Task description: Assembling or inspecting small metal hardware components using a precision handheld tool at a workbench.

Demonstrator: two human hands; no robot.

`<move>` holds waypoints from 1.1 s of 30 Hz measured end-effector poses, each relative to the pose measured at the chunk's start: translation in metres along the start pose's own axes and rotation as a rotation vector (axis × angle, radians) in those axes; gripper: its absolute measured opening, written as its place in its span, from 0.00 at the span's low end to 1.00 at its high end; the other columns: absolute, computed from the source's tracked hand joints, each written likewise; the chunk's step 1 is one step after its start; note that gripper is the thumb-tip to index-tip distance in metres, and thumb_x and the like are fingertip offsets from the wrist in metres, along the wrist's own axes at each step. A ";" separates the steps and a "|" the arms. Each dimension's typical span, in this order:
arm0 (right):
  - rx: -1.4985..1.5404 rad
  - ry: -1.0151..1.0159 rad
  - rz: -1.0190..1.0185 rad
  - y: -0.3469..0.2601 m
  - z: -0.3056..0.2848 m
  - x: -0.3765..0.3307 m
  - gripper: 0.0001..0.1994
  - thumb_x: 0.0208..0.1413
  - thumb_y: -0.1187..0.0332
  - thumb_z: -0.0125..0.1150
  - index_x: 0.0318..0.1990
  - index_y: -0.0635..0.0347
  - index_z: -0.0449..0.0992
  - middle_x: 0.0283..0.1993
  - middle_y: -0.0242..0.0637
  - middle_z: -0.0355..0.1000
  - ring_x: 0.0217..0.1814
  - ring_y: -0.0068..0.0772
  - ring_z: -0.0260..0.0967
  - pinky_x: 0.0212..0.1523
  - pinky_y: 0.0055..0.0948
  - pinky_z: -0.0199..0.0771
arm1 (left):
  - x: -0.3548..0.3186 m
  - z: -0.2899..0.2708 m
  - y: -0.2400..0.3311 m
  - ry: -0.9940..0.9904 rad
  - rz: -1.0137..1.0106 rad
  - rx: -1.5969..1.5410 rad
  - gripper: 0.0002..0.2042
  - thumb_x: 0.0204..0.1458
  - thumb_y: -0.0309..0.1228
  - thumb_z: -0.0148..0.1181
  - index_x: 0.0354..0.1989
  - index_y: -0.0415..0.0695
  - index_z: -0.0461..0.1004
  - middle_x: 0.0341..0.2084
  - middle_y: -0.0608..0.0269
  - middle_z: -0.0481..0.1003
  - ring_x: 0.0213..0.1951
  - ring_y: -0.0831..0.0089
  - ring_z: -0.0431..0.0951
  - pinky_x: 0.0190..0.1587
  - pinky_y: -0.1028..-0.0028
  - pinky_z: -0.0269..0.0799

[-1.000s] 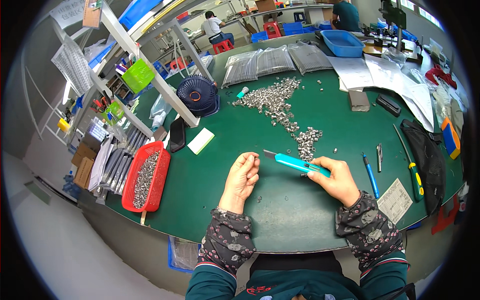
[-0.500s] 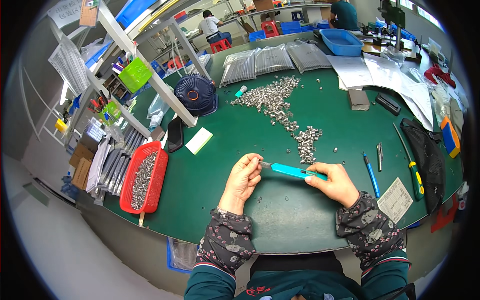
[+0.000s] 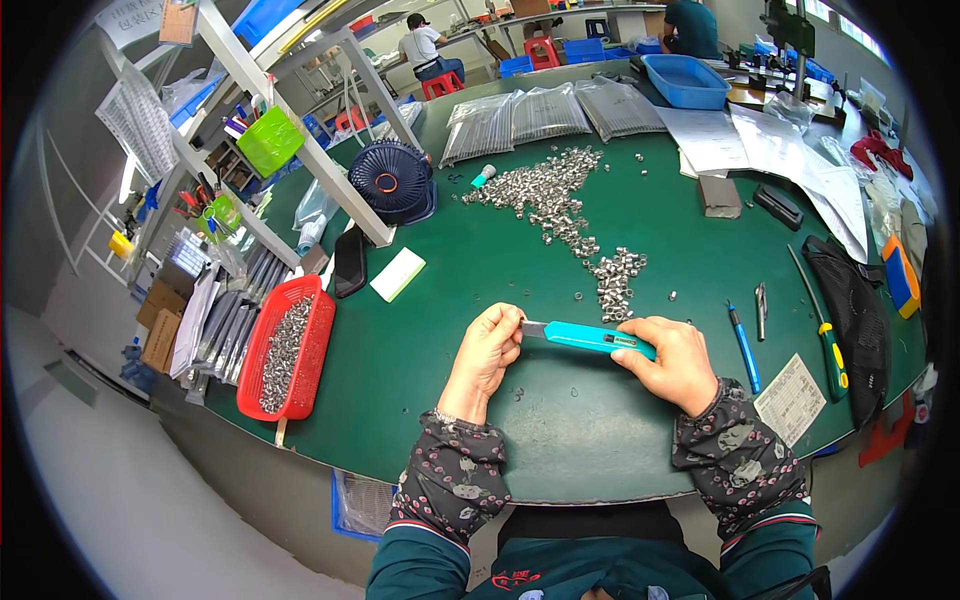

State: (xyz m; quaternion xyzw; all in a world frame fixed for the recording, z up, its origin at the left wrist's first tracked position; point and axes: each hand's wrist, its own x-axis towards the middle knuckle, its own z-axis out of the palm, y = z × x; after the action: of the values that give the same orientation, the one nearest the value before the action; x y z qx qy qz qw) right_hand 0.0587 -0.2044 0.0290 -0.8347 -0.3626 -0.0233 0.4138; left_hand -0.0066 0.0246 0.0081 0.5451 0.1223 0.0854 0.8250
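Observation:
My right hand (image 3: 672,362) grips a turquoise utility knife (image 3: 580,337) by its handle, thumb on top, with the blade pointing left. The blade tip reaches the fingertips of my left hand (image 3: 486,350), which are pinched together. Whatever small piece those fingers hold is hidden. Beyond the hands, a heap of small silver metal rings (image 3: 540,195) spreads across the green table (image 3: 590,440), trailing toward the knife. A few tiny dark bits lie on the table in front of me.
A red basket (image 3: 318,345) of small metal parts stands left, near a phone (image 3: 350,262) and a fan (image 3: 392,182). On the right lie a blue pen (image 3: 743,348), a screwdriver (image 3: 831,355) and a black pouch (image 3: 850,320). Bagged rods (image 3: 548,113) lie at the back.
The knife has rolled slightly in my right hand, so more of its flat side shows. Both hands stay in nearly the same place, the left fingers still pinched at the blade tip.

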 end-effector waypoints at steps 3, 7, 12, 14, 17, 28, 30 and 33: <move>-0.032 0.008 -0.018 -0.001 0.000 0.000 0.14 0.39 0.60 0.59 0.33 0.56 0.74 0.25 0.38 0.69 0.26 0.41 0.67 0.27 0.34 0.65 | -0.001 0.000 0.001 -0.006 -0.018 0.000 0.08 0.52 0.34 0.49 0.25 0.43 0.67 0.15 0.72 0.61 0.12 0.89 0.51 0.13 0.89 0.44; -0.043 0.014 -0.026 -0.001 -0.001 0.000 0.14 0.39 0.60 0.59 0.33 0.56 0.74 0.25 0.38 0.69 0.26 0.41 0.67 0.27 0.34 0.65 | 0.000 -0.002 0.002 -0.011 -0.040 0.002 0.09 0.52 0.35 0.49 0.25 0.43 0.66 0.15 0.71 0.61 0.13 0.89 0.51 0.13 0.89 0.43; -0.053 0.024 -0.057 0.000 0.000 0.000 0.14 0.39 0.60 0.59 0.33 0.56 0.74 0.25 0.38 0.69 0.25 0.41 0.67 0.26 0.35 0.65 | 0.000 -0.004 0.002 -0.029 -0.066 -0.022 0.09 0.52 0.35 0.49 0.23 0.43 0.66 0.14 0.72 0.61 0.12 0.89 0.51 0.11 0.89 0.43; -0.060 0.034 -0.089 0.000 -0.001 0.000 0.13 0.39 0.60 0.59 0.33 0.56 0.74 0.24 0.37 0.68 0.25 0.41 0.67 0.25 0.35 0.64 | 0.000 -0.004 0.003 -0.025 -0.080 -0.040 0.10 0.52 0.34 0.49 0.23 0.44 0.65 0.13 0.72 0.60 0.12 0.89 0.51 0.11 0.88 0.43; -0.065 0.036 -0.102 -0.001 -0.002 0.000 0.13 0.39 0.61 0.60 0.32 0.55 0.74 0.23 0.37 0.67 0.24 0.41 0.66 0.24 0.34 0.64 | 0.000 -0.004 0.004 -0.019 -0.110 -0.060 0.10 0.51 0.34 0.49 0.21 0.44 0.65 0.11 0.73 0.59 0.11 0.88 0.51 0.10 0.88 0.43; -0.187 0.098 -0.253 -0.005 -0.006 0.000 0.14 0.36 0.63 0.62 0.34 0.55 0.72 0.21 0.35 0.63 0.22 0.37 0.64 0.22 0.33 0.62 | -0.005 -0.003 0.012 -0.037 -0.223 -0.051 0.10 0.50 0.31 0.50 0.18 0.44 0.62 0.10 0.73 0.58 0.11 0.88 0.51 0.09 0.88 0.43; -0.216 0.120 -0.292 -0.006 -0.007 0.001 0.14 0.35 0.64 0.62 0.34 0.55 0.72 0.21 0.34 0.62 0.23 0.36 0.64 0.22 0.32 0.62 | -0.005 -0.003 0.013 -0.038 -0.236 -0.064 0.10 0.50 0.31 0.50 0.18 0.44 0.62 0.10 0.73 0.58 0.11 0.88 0.51 0.09 0.88 0.43; -0.280 0.145 -0.357 -0.008 -0.008 0.002 0.15 0.33 0.65 0.63 0.33 0.56 0.71 0.20 0.34 0.60 0.23 0.34 0.63 0.22 0.32 0.61 | -0.005 -0.003 0.013 -0.070 -0.244 -0.098 0.10 0.50 0.30 0.50 0.18 0.44 0.62 0.10 0.73 0.58 0.11 0.88 0.52 0.09 0.88 0.43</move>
State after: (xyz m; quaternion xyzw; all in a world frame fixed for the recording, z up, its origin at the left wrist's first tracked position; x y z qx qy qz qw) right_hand 0.0578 -0.2058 0.0404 -0.8027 -0.4670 -0.2063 0.3083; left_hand -0.0127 0.0310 0.0199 0.4879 0.1547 -0.0287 0.8586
